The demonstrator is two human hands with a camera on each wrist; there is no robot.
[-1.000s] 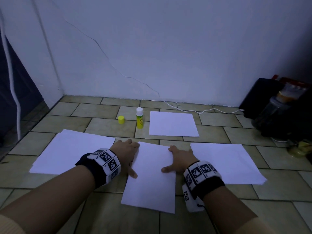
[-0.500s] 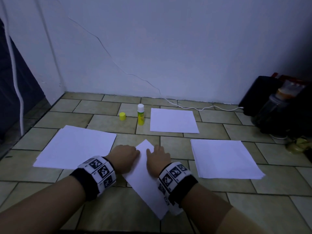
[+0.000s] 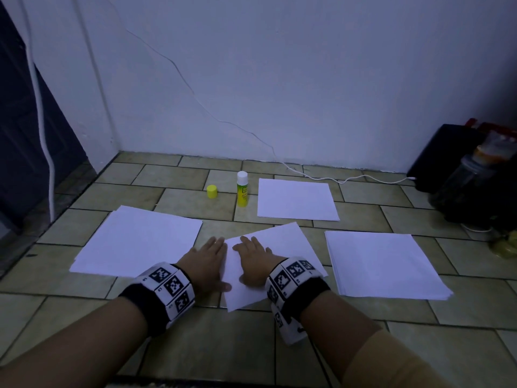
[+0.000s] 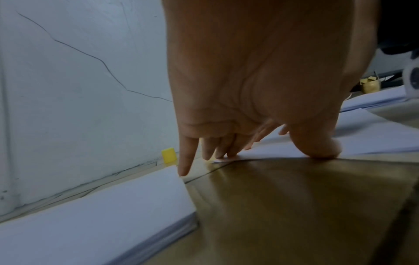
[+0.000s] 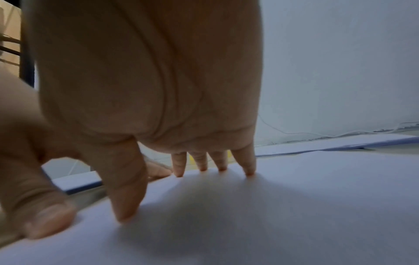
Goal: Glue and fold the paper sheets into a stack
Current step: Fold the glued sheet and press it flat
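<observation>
While both my flat hands, left hand (image 3: 208,261) and right hand (image 3: 253,260), press the sheet (image 3: 277,253), I'm squaring it; next comes the glue (image 3: 242,189) ahead.

Around the standing yellow glue stick (image 3: 242,189), white paper stacks (image 3: 139,242) and its yellow cap (image 3: 212,191) are lying on my beige tiled floor (image 3: 221,348).

I see bare floor (image 3: 195,345) nearest me, paper stacks left (image 3: 140,242) and right (image 3: 383,264), glue stick (image 3: 242,189) and cap (image 3: 212,191) upright ahead.
</observation>
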